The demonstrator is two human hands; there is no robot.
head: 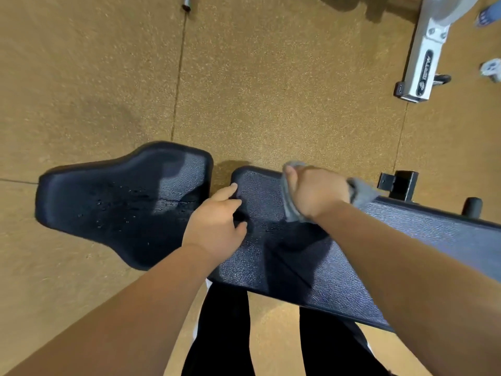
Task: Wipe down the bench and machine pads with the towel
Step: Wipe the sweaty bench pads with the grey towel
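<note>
Grey towel clenched in right hand and pressed onto back pad at its far edge, for wiping. Left hand rested loose on the pad's end, nothing held, likely as a brace. Droplets noted on seat pad just beyond that end.
</note>
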